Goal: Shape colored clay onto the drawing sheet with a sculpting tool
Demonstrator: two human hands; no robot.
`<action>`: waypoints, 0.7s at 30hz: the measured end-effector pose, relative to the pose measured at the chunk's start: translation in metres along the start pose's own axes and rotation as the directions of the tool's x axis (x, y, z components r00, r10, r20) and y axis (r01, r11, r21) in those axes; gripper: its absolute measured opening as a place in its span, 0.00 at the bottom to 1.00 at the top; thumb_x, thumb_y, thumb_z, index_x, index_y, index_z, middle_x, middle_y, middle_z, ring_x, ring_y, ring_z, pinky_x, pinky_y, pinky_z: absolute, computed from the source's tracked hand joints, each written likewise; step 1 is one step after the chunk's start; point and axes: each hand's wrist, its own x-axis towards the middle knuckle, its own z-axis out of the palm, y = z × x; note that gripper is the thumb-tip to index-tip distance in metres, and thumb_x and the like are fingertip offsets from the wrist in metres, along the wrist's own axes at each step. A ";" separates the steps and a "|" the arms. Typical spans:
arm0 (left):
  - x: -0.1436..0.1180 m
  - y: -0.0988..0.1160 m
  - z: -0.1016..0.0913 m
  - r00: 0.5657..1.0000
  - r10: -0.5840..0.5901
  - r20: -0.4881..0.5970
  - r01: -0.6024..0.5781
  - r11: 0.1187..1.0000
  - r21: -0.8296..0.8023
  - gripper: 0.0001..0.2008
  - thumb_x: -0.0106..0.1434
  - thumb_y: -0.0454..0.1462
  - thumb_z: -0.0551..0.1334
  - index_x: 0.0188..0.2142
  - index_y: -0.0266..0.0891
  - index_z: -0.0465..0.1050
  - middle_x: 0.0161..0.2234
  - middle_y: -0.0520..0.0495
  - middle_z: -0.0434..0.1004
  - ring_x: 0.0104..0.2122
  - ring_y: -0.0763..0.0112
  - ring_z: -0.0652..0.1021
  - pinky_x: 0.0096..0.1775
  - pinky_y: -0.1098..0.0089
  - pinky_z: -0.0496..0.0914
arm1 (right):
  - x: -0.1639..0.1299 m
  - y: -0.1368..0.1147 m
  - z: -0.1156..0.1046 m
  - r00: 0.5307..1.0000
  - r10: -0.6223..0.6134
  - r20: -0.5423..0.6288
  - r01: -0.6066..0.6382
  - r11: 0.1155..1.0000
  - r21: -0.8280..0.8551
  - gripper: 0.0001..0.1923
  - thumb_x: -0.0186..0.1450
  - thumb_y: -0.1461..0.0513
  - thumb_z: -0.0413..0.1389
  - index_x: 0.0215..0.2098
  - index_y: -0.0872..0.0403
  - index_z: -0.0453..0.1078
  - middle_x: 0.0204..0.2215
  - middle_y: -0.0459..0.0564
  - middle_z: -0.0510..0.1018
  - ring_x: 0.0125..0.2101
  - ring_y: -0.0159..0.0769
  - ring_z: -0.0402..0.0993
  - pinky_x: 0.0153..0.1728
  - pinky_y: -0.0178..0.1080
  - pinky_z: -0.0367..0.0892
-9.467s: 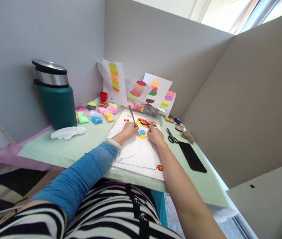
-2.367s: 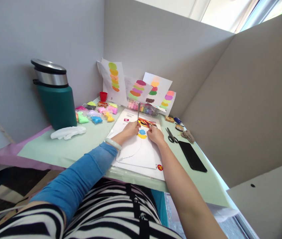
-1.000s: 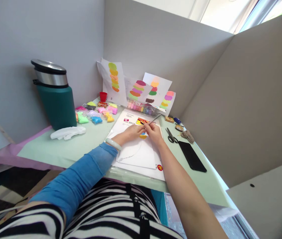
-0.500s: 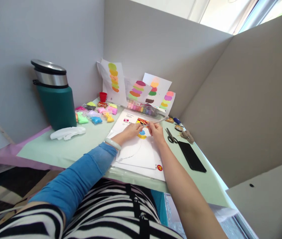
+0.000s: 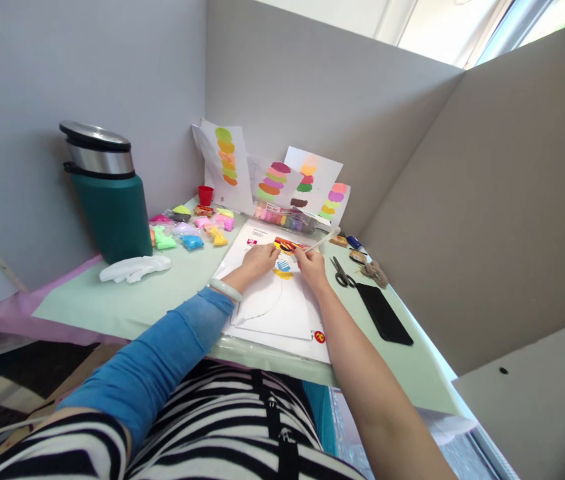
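Over a white sheet of paper point(image 5: 272, 313), my right hand point(image 5: 311, 267) pinches a thin whitish stick point(image 5: 325, 240), which points up and away to the right. My left hand point(image 5: 260, 259) is closed in a pinch just left of it; whatever lies between its fingertips is too small to make out. A small gap separates the two hands. Below them, the sheet bears a blue patch point(image 5: 283, 266) and a yellow patch point(image 5: 283, 275), with a thin curved line running down from them. The printed pad point(image 5: 235, 257) lies under the sheet.
A green bottle point(image 5: 112, 217) and a crumpled white tissue point(image 5: 135, 268) stand left, near small colourful packets point(image 5: 192, 242). Painted sheets point(image 5: 227, 163) lean at the back behind a pack of coloured sticks point(image 5: 282, 217). Scissors point(image 5: 343, 273) and a black phone-like slab point(image 5: 384, 313) lie right.
My hands have drawn slightly apart. The stick, earlier reaching between both hands, now shows only from my right hand and tilts more steeply upward.
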 end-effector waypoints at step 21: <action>0.001 -0.004 0.003 0.986 -0.136 0.093 0.124 0.985 0.122 0.14 0.60 0.39 0.51 0.38 0.41 0.74 0.39 0.45 0.77 0.40 0.64 0.75 0.38 0.70 0.68 | 0.004 0.006 -0.001 0.998 0.016 0.060 0.005 0.947 -0.323 0.16 0.57 0.57 0.47 0.26 0.54 0.76 0.26 0.48 0.77 0.31 0.34 0.71 0.32 0.32 0.59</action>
